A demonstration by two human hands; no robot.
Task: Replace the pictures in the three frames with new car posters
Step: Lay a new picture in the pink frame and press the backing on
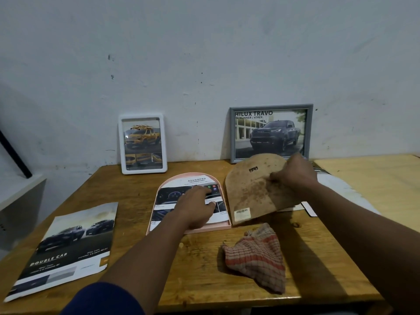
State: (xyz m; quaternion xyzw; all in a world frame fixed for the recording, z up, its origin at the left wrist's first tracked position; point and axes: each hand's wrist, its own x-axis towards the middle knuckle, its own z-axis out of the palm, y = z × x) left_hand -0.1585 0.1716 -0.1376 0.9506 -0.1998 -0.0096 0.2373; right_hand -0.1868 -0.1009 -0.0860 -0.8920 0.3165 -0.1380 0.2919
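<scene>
A pink arched frame (205,229) lies face down in the middle of the wooden table (204,280). A car poster (175,196) lies inside it, and my left hand (196,206) presses flat on that poster. My right hand (293,172) grips the right edge of the brown arched backing board (247,194), which is tilted up just right of the pink frame. A white frame (142,143) with a yellow truck picture and a grey frame (270,131) with a dark truck poster lean against the wall at the back.
A large car brochure (66,248) lies at the front left of the table. A checked cloth (259,255) is crumpled at the front right. White papers (306,206) lie under the backing board. A second, lighter table (372,178) adjoins on the right.
</scene>
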